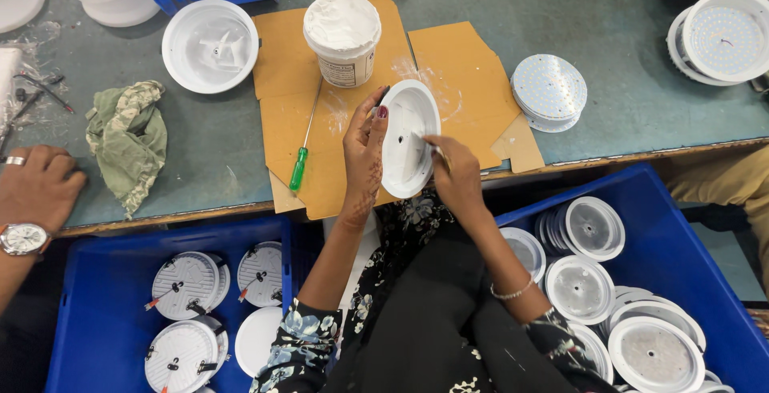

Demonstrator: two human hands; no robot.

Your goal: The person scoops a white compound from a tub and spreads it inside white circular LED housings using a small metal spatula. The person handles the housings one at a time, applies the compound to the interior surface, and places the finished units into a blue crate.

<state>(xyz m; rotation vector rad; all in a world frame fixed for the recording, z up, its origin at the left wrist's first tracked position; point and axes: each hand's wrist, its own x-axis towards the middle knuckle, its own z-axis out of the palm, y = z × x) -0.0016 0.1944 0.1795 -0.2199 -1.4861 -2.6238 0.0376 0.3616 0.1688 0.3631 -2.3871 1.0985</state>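
A white round lamp housing (407,138) is held tilted over the cardboard (336,112) by the left hand (364,149), its grip closed on the rim at 9 o'clock. A thin applicator (428,146) is pinched in the right hand (456,175). Paste could be smeared if the housing is allowed to slip.

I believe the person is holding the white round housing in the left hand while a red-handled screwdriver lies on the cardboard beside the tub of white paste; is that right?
Nearly: the screwdriver has a green handle, not red, as the head view shows. The rest holds: the left hand holds the white round housing, and the screwdriver lies on the cardboard beside the tub of white paste.
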